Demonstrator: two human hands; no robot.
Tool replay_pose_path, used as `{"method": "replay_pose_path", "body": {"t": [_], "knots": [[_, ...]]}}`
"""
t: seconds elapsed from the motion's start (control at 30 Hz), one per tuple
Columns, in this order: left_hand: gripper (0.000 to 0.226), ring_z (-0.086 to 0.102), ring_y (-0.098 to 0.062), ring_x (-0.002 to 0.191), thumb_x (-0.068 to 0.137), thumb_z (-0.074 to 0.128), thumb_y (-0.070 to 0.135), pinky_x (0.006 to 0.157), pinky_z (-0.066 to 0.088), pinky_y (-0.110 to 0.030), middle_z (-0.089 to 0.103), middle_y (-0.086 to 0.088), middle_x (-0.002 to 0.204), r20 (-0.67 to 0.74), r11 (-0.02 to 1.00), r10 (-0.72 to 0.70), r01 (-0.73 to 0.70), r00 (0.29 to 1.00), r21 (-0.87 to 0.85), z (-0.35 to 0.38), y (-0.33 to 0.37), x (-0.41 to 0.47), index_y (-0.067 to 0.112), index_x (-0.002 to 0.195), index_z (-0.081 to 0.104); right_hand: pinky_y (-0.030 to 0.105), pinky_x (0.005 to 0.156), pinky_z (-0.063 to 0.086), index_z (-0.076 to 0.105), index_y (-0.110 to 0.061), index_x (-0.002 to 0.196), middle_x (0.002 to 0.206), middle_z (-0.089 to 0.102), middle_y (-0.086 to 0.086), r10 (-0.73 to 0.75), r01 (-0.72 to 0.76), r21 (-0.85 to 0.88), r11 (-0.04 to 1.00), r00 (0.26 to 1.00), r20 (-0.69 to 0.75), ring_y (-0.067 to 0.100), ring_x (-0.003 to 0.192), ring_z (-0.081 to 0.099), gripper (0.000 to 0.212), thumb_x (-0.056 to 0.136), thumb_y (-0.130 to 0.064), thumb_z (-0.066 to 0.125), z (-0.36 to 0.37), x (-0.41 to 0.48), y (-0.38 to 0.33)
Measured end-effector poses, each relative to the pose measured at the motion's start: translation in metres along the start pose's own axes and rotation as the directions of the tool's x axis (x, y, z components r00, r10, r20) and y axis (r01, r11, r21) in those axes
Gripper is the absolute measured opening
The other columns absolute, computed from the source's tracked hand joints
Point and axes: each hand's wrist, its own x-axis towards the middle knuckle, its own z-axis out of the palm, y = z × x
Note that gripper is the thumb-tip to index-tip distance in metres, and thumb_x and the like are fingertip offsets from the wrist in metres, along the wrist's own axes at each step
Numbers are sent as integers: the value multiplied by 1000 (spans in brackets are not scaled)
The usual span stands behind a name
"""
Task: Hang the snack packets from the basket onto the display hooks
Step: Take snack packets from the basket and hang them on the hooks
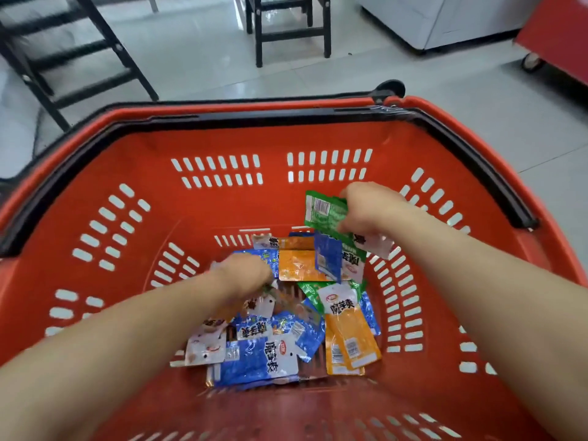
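Glossy snack packets [273, 354] (blue, orange, green, white) litter the red basket [206, 211] floor. The right hand [366, 211] pinches a green packet [321, 214]; the left hand [245, 272] is blurred among them, its grip unclear.

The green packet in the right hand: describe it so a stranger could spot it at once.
Look inside the red basket, toward its far right wall. There the right hand grips a few packets lifted above the heap. The green packet is the uppermost, showing a white barcode patch.
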Motion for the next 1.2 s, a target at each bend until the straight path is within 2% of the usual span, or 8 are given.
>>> {"method": "replay_pose_path", "body": {"t": [0.2,0.37,0.53,0.7,0.83,1.0,1.1,1.2], "knots": [[41,44,-15,54,90,65,39,50,35,-26,50,0,60,-143,879,-204,117,969,-463,-45,-37,-52,15,61,48,26,63,46,58,-18,124,91,60,-4,-147,141,109,984,988,49,15,79,59,39,87,-25,69,-17,-7,-11],[33,56,-15,67,89,66,36,63,46,-30,67,-8,77,-171,612,-301,53,938,-789,-63,-55,-94,4,80,64,35,62,59,60,-15,107,92,71,8,-209,148,455,878,974,87,28,77,70,27,85,-23,73,-41,-15,-14],[20,71,-19,85,94,61,25,88,55,-40,76,-6,93,-215,261,-335,-129,917,-957,-73,-63,-119,8,89,71,49,75,57,67,-12,104,95,74,17,-317,119,824,554,945,76,35,81,69,19,86,-15,70,-51,-28,-17],[19,73,-21,90,94,60,25,90,55,-43,76,-3,95,-249,144,-409,-208,878,-968,-86,-63,-146,10,99,71,44,82,58,63,-15,119,107,74,10,-409,112,928,356,912,46,27,89,71,32,87,-11,65,-59,-43,-27],[13,71,-19,89,88,69,19,89,53,-51,75,3,95,-293,149,-599,-256,745,-955,-95,-67,-180,29,97,68,33,99,44,59,-44,106,98,67,-33,-339,221,870,442,939,-67,1,101,62,36,83,-19,72,-75,-74,-36],[16,68,-8,91,84,69,33,88,54,-42,72,16,95,-255,122,-795,-267,551,-956,-134,-56,-260,43,96,63,14,71,54,39,-53,131,97,72,-12,-207,281,880,384,955,-214,3,85,70,72,86,-5,69,-126,-136,-58],[14,67,-10,93,87,65,38,87,53,-39,72,11,95,-232,139,-847,-222,479,-965,-187,-57,-342,30,98,65,21,90,48,60,-49,105,112,63,-19,-126,399,708,583,905,-406,-1,105,57,41,92,-10,63,-197,-185,-85],[20,66,-9,79,84,65,40,74,53,-34,72,9,83,-225,113,-866,-263,446,-958,-254,-62,-442,20,89,64,26,74,49,66,-40,86,87,64,-26,-94,442,651,618,863,-496,-10,70,58,34,94,-7,59,-279,-232,-118]]}}
